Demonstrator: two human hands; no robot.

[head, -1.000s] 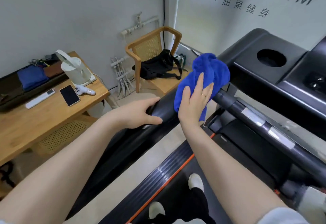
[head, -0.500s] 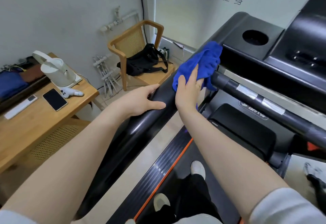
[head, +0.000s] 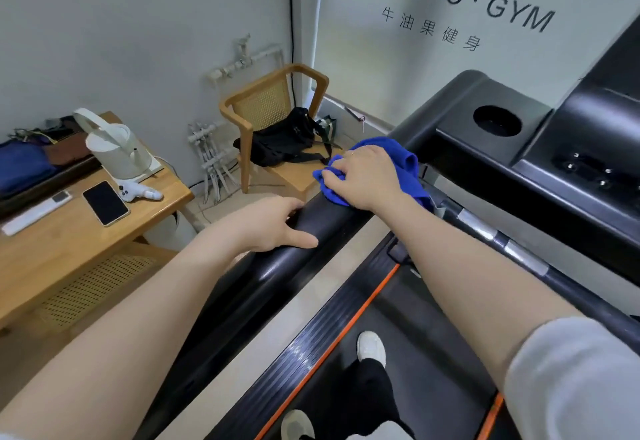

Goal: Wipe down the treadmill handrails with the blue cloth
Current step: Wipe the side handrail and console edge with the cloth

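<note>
The blue cloth [head: 407,167] lies bunched over the top of the black left handrail [head: 277,270], near where the rail meets the treadmill console. My right hand [head: 363,176] lies palm down on the cloth, fingers curled over it and pressing it onto the rail. A little lower on the same rail, my left hand [head: 277,223] grips the bar with fingers over the far side and thumb along the top. A black front crossbar with silver sensor plates [head: 485,228] runs to the right under my right forearm.
The console [head: 540,148] with a round cup hole rises at the right. A wooden chair [head: 270,103] holding a black bag stands behind the rail. A wooden table [head: 62,242] at the left carries a white kettle, a phone and a remote. My feet stand on the belt [head: 408,342].
My right hand has turned from upright against the rail's inner side to flat on top of it, pulling the cloth over the rail. My left hand keeps its hold.
</note>
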